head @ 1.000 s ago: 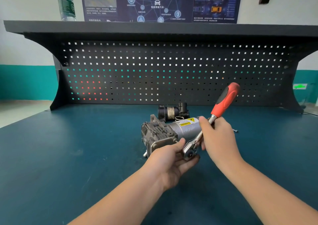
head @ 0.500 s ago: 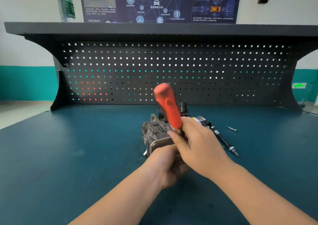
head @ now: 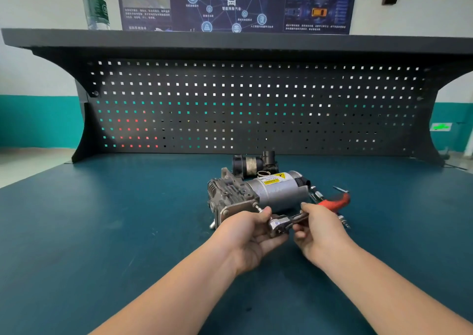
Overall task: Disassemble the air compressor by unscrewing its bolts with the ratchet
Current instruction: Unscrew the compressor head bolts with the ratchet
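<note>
Air compressor (head: pixel 258 193) lies on the bench (head: pixel 102 232); left hand (head: pixel 245 234) cups the ratchet (head: pixel 284 223) head, likely steadying it on a bolt; right hand (head: pixel 320 229) grips its shaft for turning.

Water btl (head: pixel 95 4) on shelf (head: pixel 230 41), pegboard (head: pixel 256 109), wall poster (head: pixel 235 1)

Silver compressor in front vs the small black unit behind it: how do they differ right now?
The air compressor is the larger one: a silver cylinder with a grey finned metal head and a yellow warning label. The black unit is smaller and dark, with a pale label.
The air compressor lies nearer the person, its near end just beyond the left hand and the ratchet; the black unit sits behind it, with no hand near.
Both lie on their sides on the blue benchtop.
</note>
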